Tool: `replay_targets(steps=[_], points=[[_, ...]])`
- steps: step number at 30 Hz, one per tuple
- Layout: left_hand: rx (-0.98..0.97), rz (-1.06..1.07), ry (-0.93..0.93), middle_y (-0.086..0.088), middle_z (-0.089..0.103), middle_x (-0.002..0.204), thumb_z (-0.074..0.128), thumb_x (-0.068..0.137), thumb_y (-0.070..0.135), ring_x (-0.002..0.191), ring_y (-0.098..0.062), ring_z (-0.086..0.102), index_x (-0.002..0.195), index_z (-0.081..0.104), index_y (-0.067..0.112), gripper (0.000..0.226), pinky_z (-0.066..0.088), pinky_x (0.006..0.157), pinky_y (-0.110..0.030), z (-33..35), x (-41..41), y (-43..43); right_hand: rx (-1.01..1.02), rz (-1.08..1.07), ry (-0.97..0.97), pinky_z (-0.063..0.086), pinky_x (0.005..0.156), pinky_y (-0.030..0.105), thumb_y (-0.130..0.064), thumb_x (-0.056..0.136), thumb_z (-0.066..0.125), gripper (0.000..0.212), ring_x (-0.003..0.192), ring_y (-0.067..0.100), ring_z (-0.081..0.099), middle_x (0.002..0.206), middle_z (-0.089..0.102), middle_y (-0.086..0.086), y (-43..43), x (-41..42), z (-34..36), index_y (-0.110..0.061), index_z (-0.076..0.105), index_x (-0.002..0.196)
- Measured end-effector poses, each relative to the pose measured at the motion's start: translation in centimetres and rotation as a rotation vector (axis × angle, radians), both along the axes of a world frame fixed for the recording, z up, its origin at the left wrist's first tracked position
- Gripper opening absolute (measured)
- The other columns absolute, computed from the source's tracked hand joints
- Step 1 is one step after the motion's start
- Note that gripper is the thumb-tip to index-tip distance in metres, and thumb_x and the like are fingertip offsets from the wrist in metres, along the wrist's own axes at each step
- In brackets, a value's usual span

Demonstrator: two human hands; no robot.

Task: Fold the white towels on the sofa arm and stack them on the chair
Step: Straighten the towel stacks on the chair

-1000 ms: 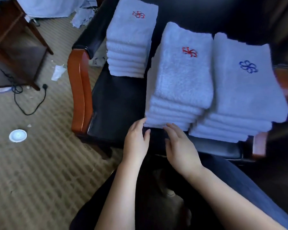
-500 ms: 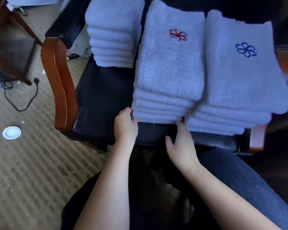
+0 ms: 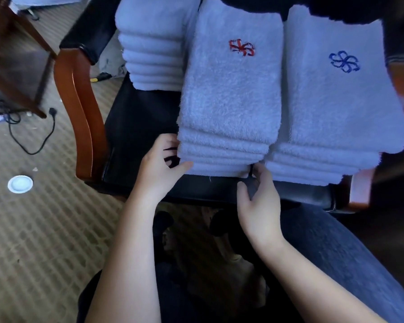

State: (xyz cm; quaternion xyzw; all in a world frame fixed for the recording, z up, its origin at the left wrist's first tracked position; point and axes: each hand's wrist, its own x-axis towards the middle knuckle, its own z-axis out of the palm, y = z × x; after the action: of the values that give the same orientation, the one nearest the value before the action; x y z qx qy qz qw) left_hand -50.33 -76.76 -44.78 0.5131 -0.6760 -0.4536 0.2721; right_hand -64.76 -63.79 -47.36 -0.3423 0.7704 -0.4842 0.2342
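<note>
Head view of both hands at the front edge of a black, smooth-upholstered chair carrying three piles of folded white terry towels. The left hand grips the lower left corner of the middle stack: its thumb lies along the front of the bottom towel and its curled fingers wrap the pile's left side. The right hand is loosely spread, thumb held apart, with nearly straight fingertips touching the stack's lower right corner at the narrow gap beside the right stack (it clasps nothing). The middle stack is a rectangular, thick-piled column bearing a red emblem stitched on its top towel; the right stack, just beside it, bears a blue emblem of the same flower shape. A rear stack stands farther back on the seat, to the left. The glossy, curved wooden armrest bounds the seat. On the striped carpet lie a round white disc and a black cable.
</note>
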Motion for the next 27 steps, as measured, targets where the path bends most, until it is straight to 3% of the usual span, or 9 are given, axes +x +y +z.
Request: replay_targets(steps=[2,5,8,12,16,18,21,24,27], points=[[-0.009,0.029,0.051,0.016,0.065,0.109,0.07,0.085,0.011,0.102,0.003,0.06,0.107,0.059,0.03,0.031,0.048,0.088,-0.018,0.5,-0.1,0.0,-0.082,-0.008,-0.013,0.037,0.104,0.015,-0.006,0.093,0.051,0.048,0.122,0.0,0.05,0.129,0.055,-0.015,0.1,-0.1,0.7,-0.013,0.041,0.14],[-0.022,0.029,0.001,0.013,0.069,0.104,0.07,0.087,0.013,0.098,0.002,0.063,0.104,0.067,0.021,0.019,0.046,0.08,-0.007,0.4,-0.1,-0.3,-0.159,0.003,-0.029,0.038,0.093,0.006,-0.002,0.093,0.05,0.049,0.107,-0.015,0.052,0.114,0.053,-0.032,-0.2,-0.5,1.6,-0.019,0.043,0.137],[-0.044,0.043,-0.01,0.007,0.072,0.096,0.072,0.085,0.012,0.093,-0.001,0.066,0.1,0.069,0.013,0.015,0.05,0.083,-0.014,0.1,-0.1,-0.5,-0.155,0.046,-0.048,0.04,0.076,0.008,0.0,0.089,0.053,0.047,0.085,-0.012,0.055,0.103,0.059,-0.022,-1.0,-0.8,1.4,-0.017,0.045,0.131],[-0.004,0.048,0.031,0.004,0.07,0.097,0.064,0.092,0.009,0.091,-0.003,0.067,0.099,0.065,0.009,0.008,0.056,0.09,-0.033,-0.3,0.2,-0.3,-0.177,0.122,-0.087,0.041,0.093,0.015,-0.003,0.092,0.053,0.053,0.111,-0.002,0.054,0.123,0.057,-0.015,-1.8,-1.0,1.2,-0.017,0.039,0.141],[0.064,0.035,0.113,-0.007,0.068,0.103,0.055,0.096,0.005,0.094,-0.009,0.067,0.109,0.059,0.002,0.014,0.056,0.092,-0.038,-0.5,0.3,0.1,-0.113,0.107,-0.039,0.036,0.075,0.009,-0.018,0.095,0.056,0.022,0.079,-0.004,0.043,0.082,0.042,-0.025,-2.8,-1.5,0.9,-0.013,0.05,0.116],[0.078,0.023,0.113,-0.01,0.067,0.106,0.054,0.097,0.005,0.099,-0.016,0.066,0.111,0.058,0.001,0.016,0.055,0.092,-0.038,-0.3,0.3,0.4,-0.103,0.106,-0.025,0.036,0.072,0.008,-0.018,0.095,0.056,0.018,0.075,-0.005,0.042,0.079,0.039,-0.025,-3.1,-1.7,1.0,-0.022,0.046,0.11],[0.078,0.019,0.093,-0.006,0.069,0.105,0.058,0.095,0.008,0.101,-0.016,0.066,0.108,0.06,0.005,0.014,0.055,0.093,-0.041,-0.1,0.4,0.5,-0.11,0.112,-0.035,0.034,0.073,0.011,-0.018,0.096,0.056,0.019,0.077,-0.005,0.041,0.081,0.039,-0.024,-3.3,-2.2,1.1,-0.017,0.05,0.114],[0.056,0.028,0.045,0.008,0.068,0.109,0.067,0.09,0.012,0.102,-0.004,0.064,0.107,0.063,0.019,0.019,0.053,0.095,-0.032,0.6,0.6,0.5,-0.145,0.088,-0.088,0.034,0.079,0.016,-0.023,0.097,0.056,0.018,0.084,0.001,0.043,0.088,0.042,-0.02,-3.1,-2.1,1.8,-0.023,0.042,0.108],[-0.031,0.078,0.154,0.011,0.064,0.118,0.07,0.087,0.011,0.108,-0.002,0.062,0.11,0.061,0.029,0.03,0.05,0.087,-0.016,2.2,0.6,0.7,-0.234,0.05,-0.089,0.039,0.085,0.018,-0.026,0.1,0.05,0.017,0.091,0.005,0.05,0.095,0.051,-0.015,-2.5,-1.6,2.8,-0.018,0.046,0.113]])
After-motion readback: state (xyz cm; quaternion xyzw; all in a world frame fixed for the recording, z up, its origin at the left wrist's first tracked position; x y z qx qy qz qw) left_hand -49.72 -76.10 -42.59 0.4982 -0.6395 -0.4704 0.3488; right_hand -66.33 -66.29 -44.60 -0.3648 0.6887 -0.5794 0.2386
